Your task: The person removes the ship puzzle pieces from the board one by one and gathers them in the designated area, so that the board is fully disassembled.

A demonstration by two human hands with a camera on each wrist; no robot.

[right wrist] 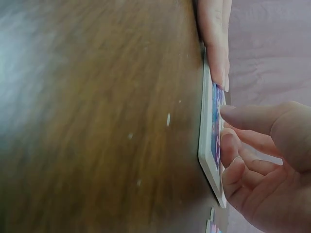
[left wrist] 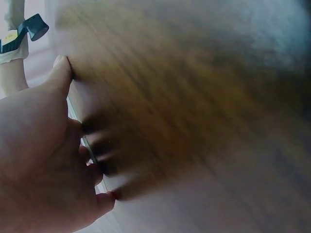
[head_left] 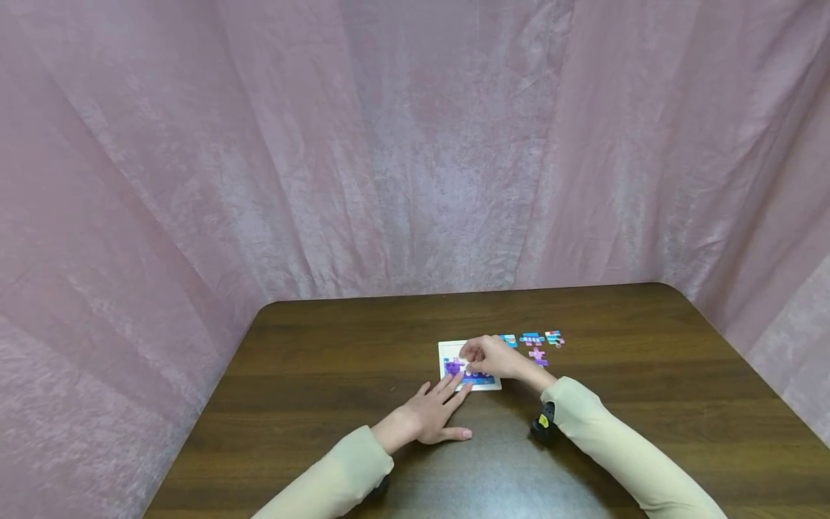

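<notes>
A small jigsaw puzzle board (head_left: 452, 349) with a white frame lies on the table, its lower part filled with purple and blue pieces. My left hand (head_left: 433, 416) lies flat with spread fingers, the fingertips reaching over the board's lower left and the thumb on the wood. Over the board's middle, my right hand (head_left: 494, 357) bends its thumb and fingers down and pinches a puzzle piece at the picture's surface; the fingers mostly hide it. In the right wrist view, the right thumb (right wrist: 248, 119) and curled fingertips meet the board's face, while the left fingers (right wrist: 219, 63) press its near end.
Several loose puzzle pieces lie right of the board: one blue and orange (head_left: 510, 341) partly behind the right hand, one blue (head_left: 532, 338), one blue and red (head_left: 553, 336), one pink and purple (head_left: 537, 355). A pink curtain (head_left: 421, 180) hangs behind the brown table (head_left: 324, 360).
</notes>
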